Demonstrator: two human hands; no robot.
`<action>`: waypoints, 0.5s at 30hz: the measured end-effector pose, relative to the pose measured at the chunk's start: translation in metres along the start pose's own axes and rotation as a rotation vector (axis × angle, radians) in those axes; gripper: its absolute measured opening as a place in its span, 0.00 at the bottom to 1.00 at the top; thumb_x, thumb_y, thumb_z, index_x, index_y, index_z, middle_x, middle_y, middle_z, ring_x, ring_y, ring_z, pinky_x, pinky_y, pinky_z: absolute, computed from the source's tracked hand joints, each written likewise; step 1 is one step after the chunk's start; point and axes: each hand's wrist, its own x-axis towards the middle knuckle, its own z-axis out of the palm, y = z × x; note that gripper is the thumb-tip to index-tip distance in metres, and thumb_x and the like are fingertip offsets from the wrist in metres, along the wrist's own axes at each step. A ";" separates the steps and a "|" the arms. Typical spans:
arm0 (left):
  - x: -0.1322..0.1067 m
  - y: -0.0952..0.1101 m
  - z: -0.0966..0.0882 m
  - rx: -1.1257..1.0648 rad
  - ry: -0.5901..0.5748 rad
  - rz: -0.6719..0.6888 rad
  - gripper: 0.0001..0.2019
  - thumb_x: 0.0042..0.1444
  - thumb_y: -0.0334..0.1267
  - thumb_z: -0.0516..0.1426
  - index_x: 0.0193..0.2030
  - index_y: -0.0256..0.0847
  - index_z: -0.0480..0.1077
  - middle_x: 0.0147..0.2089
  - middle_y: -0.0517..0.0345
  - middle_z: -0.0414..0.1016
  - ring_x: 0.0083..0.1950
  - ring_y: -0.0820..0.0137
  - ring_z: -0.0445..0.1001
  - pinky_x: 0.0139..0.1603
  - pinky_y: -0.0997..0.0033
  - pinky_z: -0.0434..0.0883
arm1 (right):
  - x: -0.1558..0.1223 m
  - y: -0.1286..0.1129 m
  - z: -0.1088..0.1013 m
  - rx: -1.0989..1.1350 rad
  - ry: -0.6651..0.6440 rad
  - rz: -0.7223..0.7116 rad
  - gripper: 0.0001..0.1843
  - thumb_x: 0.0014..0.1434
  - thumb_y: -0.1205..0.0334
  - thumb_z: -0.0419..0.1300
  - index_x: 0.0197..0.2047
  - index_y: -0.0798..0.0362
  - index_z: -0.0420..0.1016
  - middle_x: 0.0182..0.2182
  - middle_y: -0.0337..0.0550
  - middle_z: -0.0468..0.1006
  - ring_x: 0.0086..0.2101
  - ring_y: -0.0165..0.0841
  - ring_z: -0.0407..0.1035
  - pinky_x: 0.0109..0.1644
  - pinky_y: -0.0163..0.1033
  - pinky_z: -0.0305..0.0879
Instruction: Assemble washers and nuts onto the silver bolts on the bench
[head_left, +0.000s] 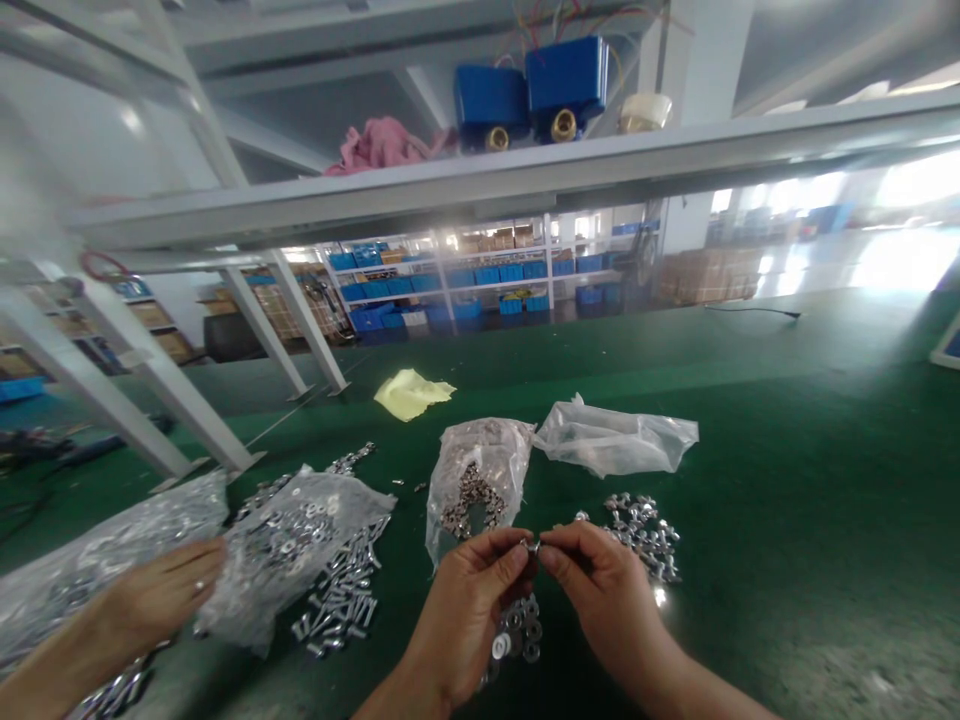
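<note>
My left hand [469,600] and my right hand [607,590] pinch a small steel fastener [532,546] between their fingertips, too small to tell its exact kind. Just behind them lies a clear plastic bag of steel nuts [476,480]. A loose heap of nuts [641,535] sits beside my right hand, and steel washers [517,630] lie under my left wrist. Further left are loose steel bolts [337,600] and a bag of washers [292,535]. A co-worker's hand [161,590] rests on another plastic bag [97,560] at the far left.
The parts lie on a green mat bench [750,480], with a flattened clear bag [615,438] and a yellow cloth [412,393]. White metal frame legs [150,380] stand at the left. An overhead shelf [480,190] carries blue boxes [529,85]; shelving with blue bins [450,280] stands beyond.
</note>
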 end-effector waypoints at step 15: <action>-0.004 0.003 0.006 0.643 -0.003 0.253 0.11 0.49 0.40 0.56 0.38 0.37 0.70 0.37 0.54 0.71 0.38 0.70 0.69 0.41 0.75 0.66 | 0.001 0.011 0.003 -0.234 -0.140 0.088 0.25 0.61 0.49 0.41 0.20 0.57 0.59 0.18 0.40 0.61 0.21 0.25 0.55 0.25 0.33 0.48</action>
